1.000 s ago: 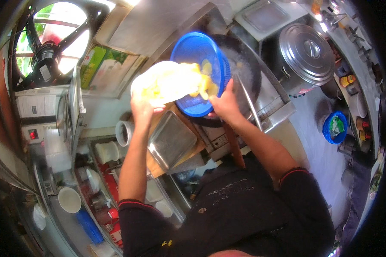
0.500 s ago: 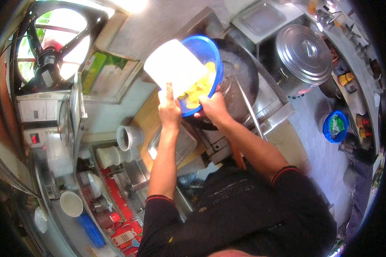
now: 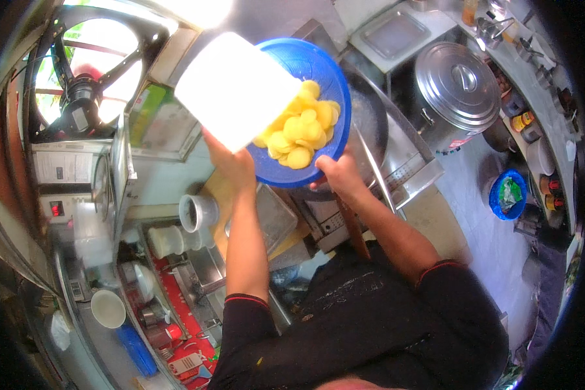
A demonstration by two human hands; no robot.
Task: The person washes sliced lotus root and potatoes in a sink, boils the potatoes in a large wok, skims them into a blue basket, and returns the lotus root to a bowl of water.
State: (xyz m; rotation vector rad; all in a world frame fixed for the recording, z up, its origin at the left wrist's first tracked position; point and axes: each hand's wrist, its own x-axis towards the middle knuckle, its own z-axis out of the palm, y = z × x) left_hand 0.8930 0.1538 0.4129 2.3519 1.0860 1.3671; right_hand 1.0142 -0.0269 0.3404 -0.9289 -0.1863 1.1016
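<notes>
My left hand (image 3: 233, 166) is closed around the lower edge of a white plastic container (image 3: 237, 88). Glare washes out the container's surface, and it leans over the left side of a round blue colander (image 3: 340, 71). Yellow round slices, which look like potato slices (image 3: 299, 133), lie heaped in the colander. My right hand (image 3: 340, 174) grips the colander's near rim, with the thumb over the edge and the fingers mostly hidden under it. Partly covered by the colander, a dark wok (image 3: 374, 120) sits on the stove behind, with a long metal handle (image 3: 377, 172) slanting across it.
A lidded steel stockpot (image 3: 458, 88) stands to the right of the stove. At the left are a wooden board (image 3: 218, 188) with a clear tray (image 3: 270, 218), and a white tub (image 3: 198, 212). A blue-lined bin (image 3: 507, 195) is on the floor. A fan (image 3: 81, 104) fills the window.
Both hands have shifted left, bringing the container and colander away from over the wok. The container has moved farther left across the colander, and more of the yellow slices show.
</notes>
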